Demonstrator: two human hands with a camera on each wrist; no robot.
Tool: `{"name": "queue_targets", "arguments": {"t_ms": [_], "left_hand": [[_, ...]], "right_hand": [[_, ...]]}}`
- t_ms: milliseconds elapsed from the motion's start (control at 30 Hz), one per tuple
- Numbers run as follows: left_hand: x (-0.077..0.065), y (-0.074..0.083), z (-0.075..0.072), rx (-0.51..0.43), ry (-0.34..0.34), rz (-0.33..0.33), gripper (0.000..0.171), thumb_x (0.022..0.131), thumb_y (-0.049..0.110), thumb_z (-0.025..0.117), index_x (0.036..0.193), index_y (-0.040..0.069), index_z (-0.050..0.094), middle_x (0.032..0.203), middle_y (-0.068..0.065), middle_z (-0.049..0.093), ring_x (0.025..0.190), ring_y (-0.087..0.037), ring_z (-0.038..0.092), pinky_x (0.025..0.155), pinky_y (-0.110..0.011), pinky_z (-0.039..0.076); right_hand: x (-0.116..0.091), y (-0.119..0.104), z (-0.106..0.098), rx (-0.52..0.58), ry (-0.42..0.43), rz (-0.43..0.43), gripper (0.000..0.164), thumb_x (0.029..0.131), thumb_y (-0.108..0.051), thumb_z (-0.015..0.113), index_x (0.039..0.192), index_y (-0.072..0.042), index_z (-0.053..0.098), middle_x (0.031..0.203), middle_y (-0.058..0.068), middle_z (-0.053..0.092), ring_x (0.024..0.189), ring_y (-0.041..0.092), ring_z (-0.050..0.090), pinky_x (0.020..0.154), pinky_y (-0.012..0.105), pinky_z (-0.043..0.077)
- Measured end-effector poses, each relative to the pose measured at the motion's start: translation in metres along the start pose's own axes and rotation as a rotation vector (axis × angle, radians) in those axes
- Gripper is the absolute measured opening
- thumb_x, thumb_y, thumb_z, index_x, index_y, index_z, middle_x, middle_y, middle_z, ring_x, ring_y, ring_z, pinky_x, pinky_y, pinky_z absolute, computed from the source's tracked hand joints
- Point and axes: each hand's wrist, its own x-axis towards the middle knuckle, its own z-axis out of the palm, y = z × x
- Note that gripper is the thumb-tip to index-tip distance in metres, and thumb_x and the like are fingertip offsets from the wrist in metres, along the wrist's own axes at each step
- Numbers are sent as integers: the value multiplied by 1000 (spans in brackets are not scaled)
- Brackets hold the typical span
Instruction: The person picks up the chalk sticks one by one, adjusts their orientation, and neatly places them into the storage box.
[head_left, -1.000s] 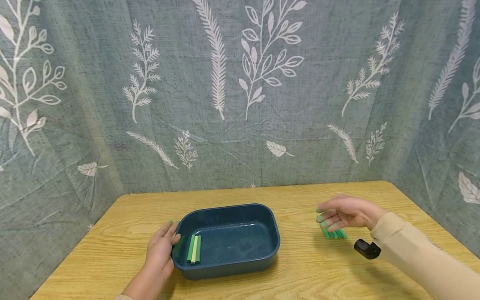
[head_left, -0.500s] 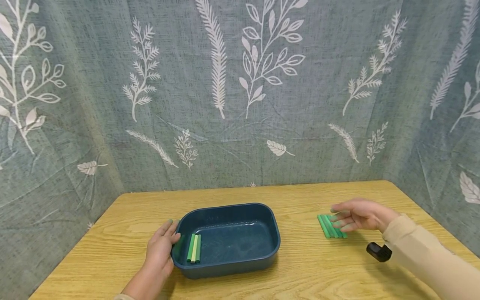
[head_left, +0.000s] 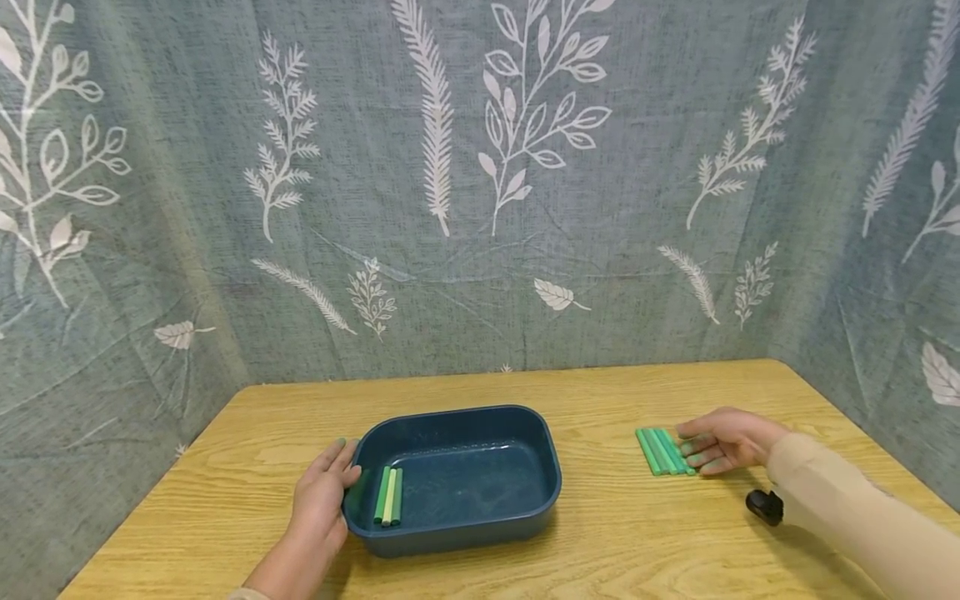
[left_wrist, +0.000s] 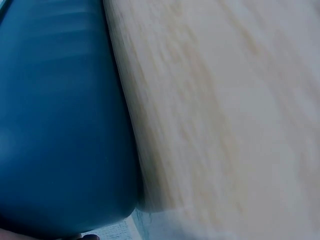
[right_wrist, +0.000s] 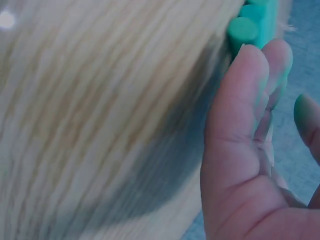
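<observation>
My left hand [head_left: 322, 493] rests at the left end of a dark blue tub [head_left: 517, 523], fingers straight along its outer wall and thumb at the rim. Inside the tub, at its left end, lie two green sticks and one pale yellow stick [head_left: 388, 497], side by side. On the table to the right, several round green sticks [head_left: 660, 452] lie in a row. My right hand [head_left: 731, 442] is at the right side of this row, fingers extended, fingertips close to the sticks; contact is unclear. The right wrist view shows the fingers [right_wrist: 235, 110] beside the stick ends [right_wrist: 243, 30], with the thumb apart.
A wooden table [head_left: 600, 533] bears everything. Behind it and at both sides hangs a blue-green curtain [head_left: 465, 317] with white leaf prints. A black wrist camera [head_left: 765, 506] sits beneath the right sleeve [head_left: 832, 492], low over the table.
My right hand has moved from above the green sticks to the right and down to their right side, uncovering the row. The left hand and the tub have stayed in place.
</observation>
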Motion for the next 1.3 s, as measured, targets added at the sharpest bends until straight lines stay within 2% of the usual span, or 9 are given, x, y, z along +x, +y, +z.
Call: {"name": "queue_targets", "arguments": {"t_ms": [100, 300, 567, 733, 967, 1300], "left_hand": [[0, 0, -1, -4, -6, 3, 62, 103, -5, 28, 152, -1, -10, 159, -22, -3, 145, -36, -7, 116, -46, 16], [0, 0, -2, -4, -14, 5, 61, 104, -4, 27, 152, -1, -11, 159, -22, -4, 145, -36, -6, 116, -45, 18], [0, -1, -1, -2, -18, 4, 61, 104, -3, 27, 152, 0, -10, 159, -20, -4, 145, -35, -6, 116, -44, 19], [0, -1, 0, -5, -6, -2, 61, 104, -4, 27, 153, 0, -9, 159, -19, -2, 145, -33, -4, 116, -43, 17], [1, -3, 1, -8, -4, -3, 61, 104, -3, 28, 152, 0, -10, 159, -19, -3, 145, -33, -5, 116, -44, 17], [0, -2, 2, -6, -4, -1, 61, 104, -4, 27, 152, 0, -9, 159, -19, -2, 145, -34, -4, 116, -43, 18]], "right_hand": [[4, 0, 1, -24, 14, 26, 22, 100, -22, 53, 93, -6, 66, 76, 2, 61, 65, 12, 62, 63, 26, 55], [11, 0, 2, -85, 58, 61, 17, 98, -23, 58, 90, -8, 59, 72, 1, 55, 59, 11, 55, 61, 26, 53], [16, -4, 5, -158, 63, 88, 29, 99, -22, 57, 72, -11, 57, 61, -1, 54, 52, 7, 53, 57, 23, 53], [21, -2, 3, -162, 73, 86, 29, 98, -20, 58, 71, -11, 55, 60, -2, 50, 52, 6, 50, 56, 22, 51], [22, 0, -3, -77, 45, 115, 33, 100, -22, 55, 68, -13, 51, 58, -4, 42, 49, 4, 40, 50, 17, 42], [19, -5, 0, -171, 64, 85, 37, 98, -22, 59, 64, -16, 47, 56, -4, 38, 48, 6, 38, 51, 19, 40]]}}
